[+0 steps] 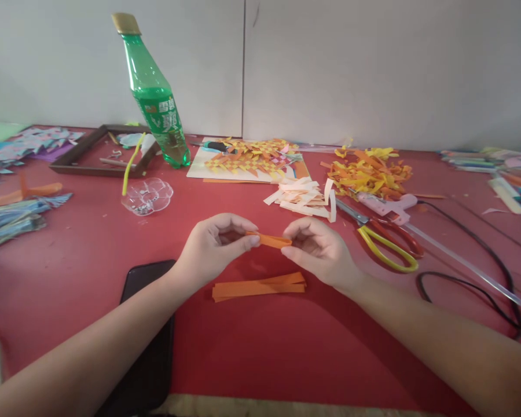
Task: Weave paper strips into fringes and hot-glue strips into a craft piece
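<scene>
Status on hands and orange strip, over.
Left hand pinches folded orange strip; right hand at its other end. Loose orange strips on near side. Black phone partly hidden by left forearm.

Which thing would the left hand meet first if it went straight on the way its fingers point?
Most likely the right hand, facing it at the other end of the orange strip the left hand pinches; depth is hard to judge from one view.

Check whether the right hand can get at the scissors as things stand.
Likely yes: the scissors lie close beside the right hand, with nothing visible in between. It holds one end of the orange strip, though, so it would probably have to let go first.
</scene>
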`<state>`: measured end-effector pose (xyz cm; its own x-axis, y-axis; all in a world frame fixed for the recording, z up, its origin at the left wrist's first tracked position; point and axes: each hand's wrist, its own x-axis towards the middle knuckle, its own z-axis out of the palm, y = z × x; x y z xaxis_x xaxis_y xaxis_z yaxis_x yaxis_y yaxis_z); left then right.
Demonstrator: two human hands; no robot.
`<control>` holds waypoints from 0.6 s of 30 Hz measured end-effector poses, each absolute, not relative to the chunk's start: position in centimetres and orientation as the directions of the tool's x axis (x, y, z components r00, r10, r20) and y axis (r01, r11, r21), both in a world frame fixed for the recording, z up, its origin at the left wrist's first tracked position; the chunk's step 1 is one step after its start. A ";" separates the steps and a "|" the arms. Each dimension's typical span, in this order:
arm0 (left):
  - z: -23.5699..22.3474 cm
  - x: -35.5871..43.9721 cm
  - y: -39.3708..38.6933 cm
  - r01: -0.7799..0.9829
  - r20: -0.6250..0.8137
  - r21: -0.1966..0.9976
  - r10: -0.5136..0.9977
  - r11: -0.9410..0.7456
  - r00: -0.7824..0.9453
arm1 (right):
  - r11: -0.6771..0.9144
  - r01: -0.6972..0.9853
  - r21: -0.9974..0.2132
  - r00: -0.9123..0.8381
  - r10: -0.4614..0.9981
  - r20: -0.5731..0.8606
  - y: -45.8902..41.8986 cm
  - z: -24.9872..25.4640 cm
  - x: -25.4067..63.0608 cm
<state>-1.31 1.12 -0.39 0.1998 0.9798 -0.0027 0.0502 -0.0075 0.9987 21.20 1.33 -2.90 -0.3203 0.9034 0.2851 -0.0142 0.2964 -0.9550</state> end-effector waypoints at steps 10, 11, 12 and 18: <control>-0.2 -1.3 1.2 0.060 -0.037 0.998 0.981 0.026 0.190 | 0.253 0.015 -0.967 -0.272 0.932 0.239 1.4 -2.5 21.1; -0.2 -1.3 1.2 0.060 -0.043 0.998 0.980 0.032 0.194 | 0.252 0.020 -0.968 -0.268 0.934 0.238 1.4 -2.5 21.2; -0.2 -1.3 1.2 0.059 -0.045 0.998 0.980 0.034 0.196 | 0.252 0.026 -0.967 -0.263 0.935 0.237 1.5 -2.5 21.2; -0.1 -1.4 1.2 0.061 -0.042 0.998 0.979 0.030 0.198 | 0.242 0.028 -0.970 -0.241 0.943 0.228 1.6 -2.5 21.2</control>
<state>-1.39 1.16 -0.07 0.1982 0.9793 -0.0420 0.0613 0.0303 0.9977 21.20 1.57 -2.48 -0.2412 0.9433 0.2279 0.0282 0.2415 -0.9700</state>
